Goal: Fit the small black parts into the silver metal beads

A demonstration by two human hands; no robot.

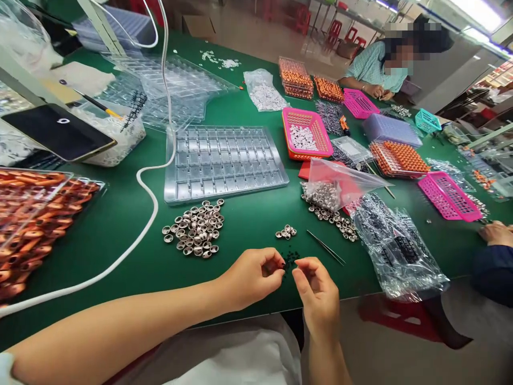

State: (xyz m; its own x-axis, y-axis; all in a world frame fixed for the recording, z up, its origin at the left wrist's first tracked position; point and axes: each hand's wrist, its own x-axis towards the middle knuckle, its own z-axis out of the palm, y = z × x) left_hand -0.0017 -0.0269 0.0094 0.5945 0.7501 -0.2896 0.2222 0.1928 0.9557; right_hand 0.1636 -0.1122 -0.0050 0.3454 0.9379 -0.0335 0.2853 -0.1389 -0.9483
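Note:
My left hand is closed in a pinch at the table's front edge. A tiny dark spot shows at its fingertips, too small to name. Just to the right, my right hand also has thumb and fingers pressed together; what they hold, if anything, is hidden. Small black pieces lie scattered on the green table behind the fingertips. Beyond them sits a little group of silver metal rings. Steel tweezers rest beside my right hand. A larger pile of the rings lies to the left.
A clear compartment tray lies behind the ring pile. A white cable crosses the left side. Plastic bags, a pink basket and trays of orange parts stand around. A co-worker sits across; another person's hand is at right.

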